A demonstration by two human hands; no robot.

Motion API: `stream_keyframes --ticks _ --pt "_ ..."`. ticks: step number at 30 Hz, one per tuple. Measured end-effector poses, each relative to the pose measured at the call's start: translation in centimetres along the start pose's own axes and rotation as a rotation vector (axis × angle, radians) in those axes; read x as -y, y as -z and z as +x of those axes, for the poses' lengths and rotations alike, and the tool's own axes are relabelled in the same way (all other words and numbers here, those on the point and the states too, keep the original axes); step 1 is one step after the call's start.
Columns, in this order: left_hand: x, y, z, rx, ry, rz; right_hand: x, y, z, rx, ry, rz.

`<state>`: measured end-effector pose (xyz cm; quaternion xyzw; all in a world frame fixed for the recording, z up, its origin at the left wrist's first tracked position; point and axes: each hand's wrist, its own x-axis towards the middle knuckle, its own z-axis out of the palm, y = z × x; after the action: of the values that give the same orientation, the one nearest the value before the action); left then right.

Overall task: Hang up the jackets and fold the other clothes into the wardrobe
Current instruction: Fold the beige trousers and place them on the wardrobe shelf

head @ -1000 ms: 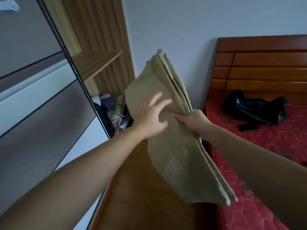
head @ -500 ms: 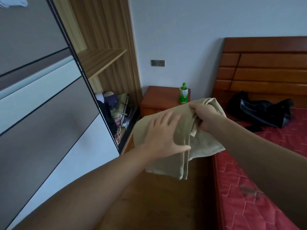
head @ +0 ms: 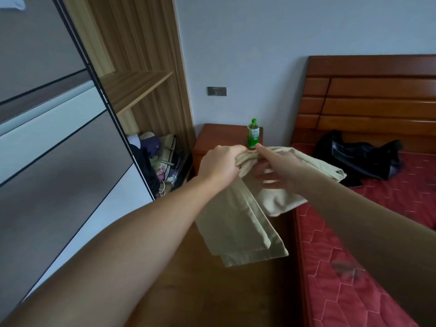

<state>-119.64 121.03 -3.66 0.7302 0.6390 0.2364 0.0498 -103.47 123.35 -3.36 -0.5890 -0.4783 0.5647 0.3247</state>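
Khaki cotton was bunched under my left hand (head: 220,165), whose fingers were curled shut over the fold at the top of the trousers (head: 238,223). My right hand (head: 274,166) pinched the same fold just beside it, thumb on top, the other fingers blurred underneath, so how tightly they had closed I could not tell. From that shared grip the trousers hung in midair in two parts: the legs ran down and toward me, hems lowest, while the shorter part draped off to the right over the edge of the bed (head: 354,267). The open wardrobe (head: 141,83) lay to my left, its bare shelf above a heap of clothes (head: 155,156), so I judged the left hand nearer to it. A green bottle (head: 253,133) stood on the nightstand (head: 219,135) beyond my knuckles.
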Motion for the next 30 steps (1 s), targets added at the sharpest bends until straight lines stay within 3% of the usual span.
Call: stream_keyframes --ticks 2,4,5,7,10,14,18,20,24,27,30 --pt "0.2 0.5 0.3 0.044 0.026 -0.012 -1.0 1.2 0.1 -0.249 0.354 -0.36" --pt "-0.2 0.8 0.2 0.09 -0.003 0.02 -1.6 2.0 0.0 -0.34 0.702 -0.665" --pt "-0.7 0.8 0.2 0.106 -0.031 0.045 -1.6 2.0 0.1 -0.279 0.739 -0.852" --pt "-1.9 0.8 0.1 0.13 -0.083 0.114 -1.7 1.4 0.3 -0.129 0.611 -1.053" --pt "-3.2 1.0 -0.2 0.138 -0.093 0.123 -1.9 0.3 0.3 -0.08 0.534 -0.83" --pt "-1.3 1.4 -0.6 0.014 0.019 -0.133 -1.7 -0.1 0.0 -0.157 0.516 -0.574" --pt "0.3 1.7 -1.3 0.097 0.13 0.127 -1.7 -0.1 0.5 -0.255 0.381 -0.397" --pt "0.4 1.5 -1.7 0.069 0.167 0.142 -1.8 -0.1 0.7 -0.283 0.354 -0.327" --pt "-0.5 1.2 -0.9 0.033 0.176 0.007 -1.8 -0.7 0.4 -0.286 0.403 -0.324" --pt "-1.6 2.0 0.1 -0.09 0.218 -0.255 -1.9 -0.8 0.0 -0.264 0.455 -0.338" --pt "-3.4 2.2 0.7 -0.13 0.274 -0.456 -2.1 -0.9 0.1 -0.213 0.388 -0.309"
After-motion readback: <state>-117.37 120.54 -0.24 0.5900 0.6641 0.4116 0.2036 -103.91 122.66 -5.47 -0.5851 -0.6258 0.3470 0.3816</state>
